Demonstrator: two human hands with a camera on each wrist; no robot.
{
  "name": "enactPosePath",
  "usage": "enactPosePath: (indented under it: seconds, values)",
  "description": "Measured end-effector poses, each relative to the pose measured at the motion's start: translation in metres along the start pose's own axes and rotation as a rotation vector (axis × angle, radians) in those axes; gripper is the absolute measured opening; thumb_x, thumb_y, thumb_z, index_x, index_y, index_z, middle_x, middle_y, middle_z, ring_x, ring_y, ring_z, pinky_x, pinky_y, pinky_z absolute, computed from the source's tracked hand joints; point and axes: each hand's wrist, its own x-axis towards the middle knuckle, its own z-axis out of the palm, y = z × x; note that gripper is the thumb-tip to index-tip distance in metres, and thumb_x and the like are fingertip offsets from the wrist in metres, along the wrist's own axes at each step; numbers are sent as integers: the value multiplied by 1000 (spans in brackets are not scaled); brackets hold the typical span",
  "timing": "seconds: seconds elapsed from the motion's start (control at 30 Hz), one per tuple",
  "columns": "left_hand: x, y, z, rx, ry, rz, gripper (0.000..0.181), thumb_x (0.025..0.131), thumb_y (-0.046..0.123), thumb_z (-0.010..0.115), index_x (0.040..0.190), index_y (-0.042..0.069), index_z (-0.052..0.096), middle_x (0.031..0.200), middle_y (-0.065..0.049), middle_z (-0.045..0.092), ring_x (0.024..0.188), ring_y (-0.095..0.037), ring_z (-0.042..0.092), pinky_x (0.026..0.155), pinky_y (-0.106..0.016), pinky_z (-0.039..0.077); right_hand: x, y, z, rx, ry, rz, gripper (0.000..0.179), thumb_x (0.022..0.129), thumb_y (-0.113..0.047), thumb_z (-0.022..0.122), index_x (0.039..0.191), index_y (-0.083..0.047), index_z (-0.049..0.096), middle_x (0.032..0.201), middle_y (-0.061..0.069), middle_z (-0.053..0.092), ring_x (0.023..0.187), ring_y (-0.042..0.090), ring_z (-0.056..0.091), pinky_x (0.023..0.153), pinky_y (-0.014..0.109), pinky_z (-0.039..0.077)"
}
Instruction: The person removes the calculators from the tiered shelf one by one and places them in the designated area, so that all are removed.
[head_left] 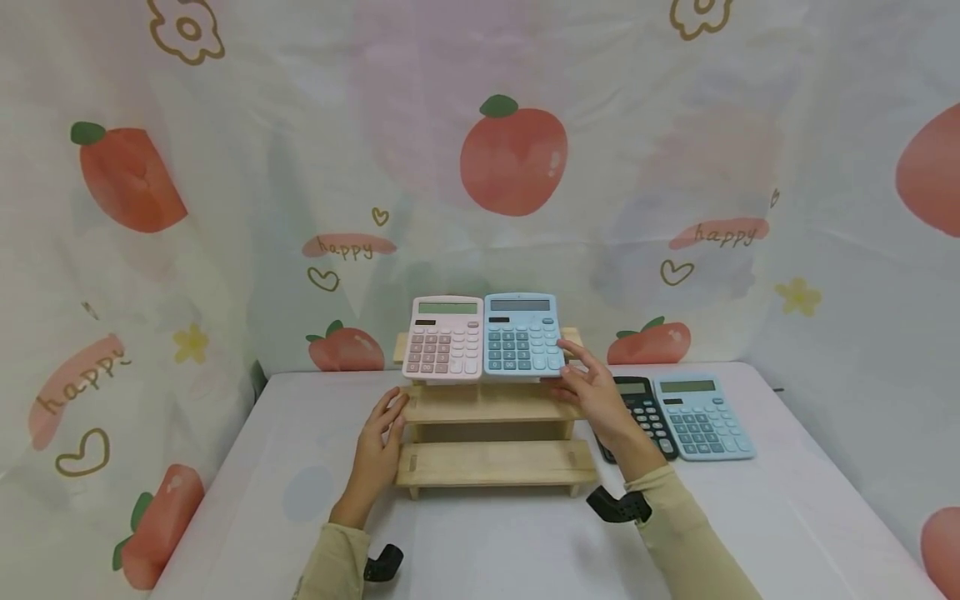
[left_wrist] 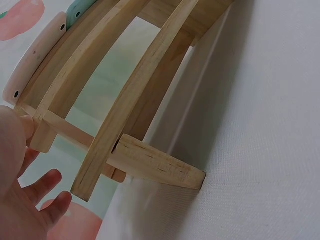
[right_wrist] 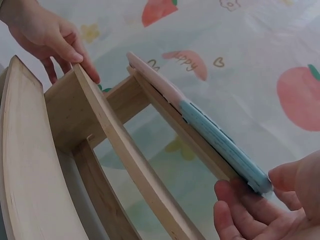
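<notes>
A three-tier wooden stand (head_left: 495, 464) has a pink calculator (head_left: 444, 337) and a light blue calculator (head_left: 522, 333) side by side on its top tier, both tilted back. My right hand (head_left: 600, 404) pinches the blue calculator's lower right corner; in the right wrist view its fingers (right_wrist: 245, 202) lie at the edge, with the thumb side close by. At the left end of the middle tier, my left hand (head_left: 377, 454) grips the wood, thumb on top. Its other fingers (left_wrist: 45, 187) spread free in the left wrist view.
Right of the stand, a black calculator (head_left: 647, 417) lies partly behind the right forearm. Another light blue calculator (head_left: 703, 418) lies beside it on the white tabletop (head_left: 315, 433). Fruit-patterned cloth (head_left: 420, 167) hangs behind and at both sides.
</notes>
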Motion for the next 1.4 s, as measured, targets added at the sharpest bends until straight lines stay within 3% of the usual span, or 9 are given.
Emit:
enactPosePath:
  seconds: [0.23, 0.73, 1.23, 1.4]
  values:
    - [0, 1, -1, -5, -1, -10, 37, 105, 11, 52, 138, -5, 58, 153, -22, 48, 135, -48, 50, 95, -64, 49, 3, 0, 2, 86, 15, 19, 50, 109, -10, 40, 158, -16, 33, 147, 28, 49, 102, 5, 70, 89, 20, 56]
    - [0, 3, -1, -13, -14, -27, 38, 105, 12, 51, 139, -5, 58, 154, -23, 47, 136, -48, 49, 97, -66, 48, -6, -9, -1, 160, 33, 74, 51, 109, -7, 39, 159, -14, 31, 148, 22, 48, 100, 3, 67, 89, 19, 55]
    - [3, 6, -1, -18, -9, -14, 37, 105, 10, 52, 138, -5, 58, 154, -23, 47, 138, -48, 48, 97, -66, 49, -27, -15, -16, 124, 22, -5, 53, 108, -10, 44, 159, -8, 28, 135, 7, 58, 105, 2, 66, 95, 21, 55]
    - [2, 5, -1, -21, -12, -13, 37, 104, 9, 52, 138, -6, 58, 153, -23, 47, 137, -48, 48, 96, -65, 49, -38, -17, -21, 85, 8, -11, 53, 109, -13, 43, 159, -9, 27, 137, 8, 53, 108, 2, 64, 96, 19, 53]
